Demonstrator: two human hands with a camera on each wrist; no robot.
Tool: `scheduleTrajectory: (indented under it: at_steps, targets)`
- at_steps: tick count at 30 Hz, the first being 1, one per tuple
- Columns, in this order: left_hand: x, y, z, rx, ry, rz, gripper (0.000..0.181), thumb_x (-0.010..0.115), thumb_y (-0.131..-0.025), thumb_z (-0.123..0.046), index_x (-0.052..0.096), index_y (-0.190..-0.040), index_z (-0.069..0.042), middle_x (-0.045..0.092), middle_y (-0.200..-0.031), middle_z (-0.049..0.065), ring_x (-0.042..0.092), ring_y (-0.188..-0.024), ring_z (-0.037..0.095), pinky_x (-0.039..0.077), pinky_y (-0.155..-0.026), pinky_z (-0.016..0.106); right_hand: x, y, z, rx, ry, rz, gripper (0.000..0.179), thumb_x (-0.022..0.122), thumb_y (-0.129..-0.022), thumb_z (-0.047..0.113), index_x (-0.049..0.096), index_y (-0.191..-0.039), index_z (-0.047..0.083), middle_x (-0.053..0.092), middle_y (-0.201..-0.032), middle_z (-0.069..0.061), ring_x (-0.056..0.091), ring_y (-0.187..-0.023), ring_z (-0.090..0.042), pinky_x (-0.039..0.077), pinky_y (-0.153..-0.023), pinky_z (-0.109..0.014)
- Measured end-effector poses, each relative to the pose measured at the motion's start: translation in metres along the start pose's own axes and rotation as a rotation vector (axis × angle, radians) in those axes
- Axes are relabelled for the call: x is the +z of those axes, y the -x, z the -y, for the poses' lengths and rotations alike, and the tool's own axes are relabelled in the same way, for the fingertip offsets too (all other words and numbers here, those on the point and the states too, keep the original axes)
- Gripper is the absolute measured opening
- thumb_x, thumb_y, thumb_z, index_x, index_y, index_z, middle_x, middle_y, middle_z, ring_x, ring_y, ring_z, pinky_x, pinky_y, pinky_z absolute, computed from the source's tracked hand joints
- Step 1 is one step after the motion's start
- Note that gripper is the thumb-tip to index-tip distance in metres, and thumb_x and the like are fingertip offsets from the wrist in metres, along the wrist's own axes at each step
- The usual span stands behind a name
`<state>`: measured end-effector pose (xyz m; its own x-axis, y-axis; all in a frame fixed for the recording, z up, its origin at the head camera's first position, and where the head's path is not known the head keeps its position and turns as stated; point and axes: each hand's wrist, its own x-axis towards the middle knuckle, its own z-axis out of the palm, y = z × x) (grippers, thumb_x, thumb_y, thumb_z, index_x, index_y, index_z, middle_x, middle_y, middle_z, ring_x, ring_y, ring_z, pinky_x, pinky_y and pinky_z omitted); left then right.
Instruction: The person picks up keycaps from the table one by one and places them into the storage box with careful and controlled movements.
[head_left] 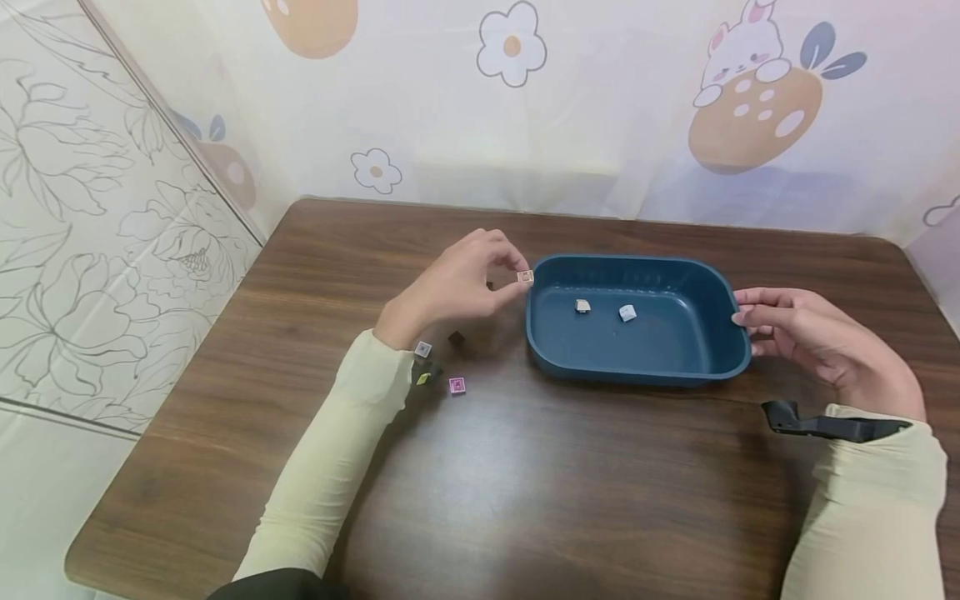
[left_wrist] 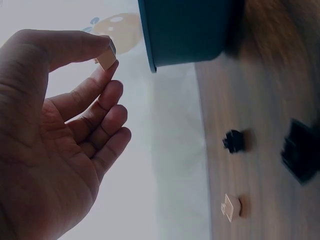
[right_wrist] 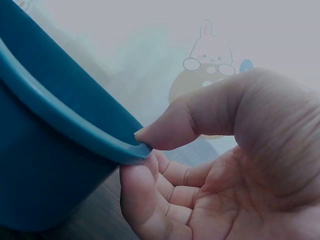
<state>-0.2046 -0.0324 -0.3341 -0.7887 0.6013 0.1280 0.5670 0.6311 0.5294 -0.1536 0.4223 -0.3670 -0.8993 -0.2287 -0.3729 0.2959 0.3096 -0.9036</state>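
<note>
My left hand (head_left: 463, 279) pinches a small beige block (left_wrist: 106, 59) between thumb and index finger, at the left rim of a blue plastic basin (head_left: 637, 375). The block's printed face shows in the head view; in the left wrist view the other fingers are loosely bent. At the basin's opposite end, my right hand (head_left: 817, 337) grips the rim, thumb inside and fingers outside. Inside the basin lie a beige piece (head_left: 582, 307) and a pale white piece (head_left: 627, 313), apart from each other.
By my left wrist, a pink block (head_left: 457, 386), a pale grey block (head_left: 423, 349), a yellow-green piece (head_left: 423, 378) and a dark block (head_left: 457, 338) lie on the brown wooden table (head_left: 570, 483). A patterned curtain (head_left: 450, 100) hangs behind the table's far edge.
</note>
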Motion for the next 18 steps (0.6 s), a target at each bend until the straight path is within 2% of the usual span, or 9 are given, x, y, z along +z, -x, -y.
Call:
scheduleTrajectory:
  at_steps: [10,18]
  targets:
    - [0.008,-0.012,-0.009,0.038,0.023,0.008,0.012,0.071,-0.099,-0.031,0.076,-0.106,-0.022,0.07,-0.115,0.001,0.055,-0.115,0.017,0.046,-0.104,0.034,-0.001,0.0,-0.001,0.014,0.014,-0.005,0.033,0.05,-0.109,0.004,0.07,-0.11,0.03,0.074,-0.094,0.004,0.075,-0.076,-0.015,0.063,-0.072,-0.028]
    - [0.01,-0.02,-0.01,0.071,0.031,-0.014,0.012,0.071,-0.099,-0.03,0.077,-0.105,-0.022,0.07,-0.11,0.002,0.056,-0.106,0.019,0.046,-0.095,0.031,-0.001,0.0,0.0,-0.01,-0.008,0.006,0.033,0.049,-0.109,0.003,0.07,-0.111,0.028,0.074,-0.093,0.003,0.075,-0.076,-0.014,0.063,-0.071,-0.028]
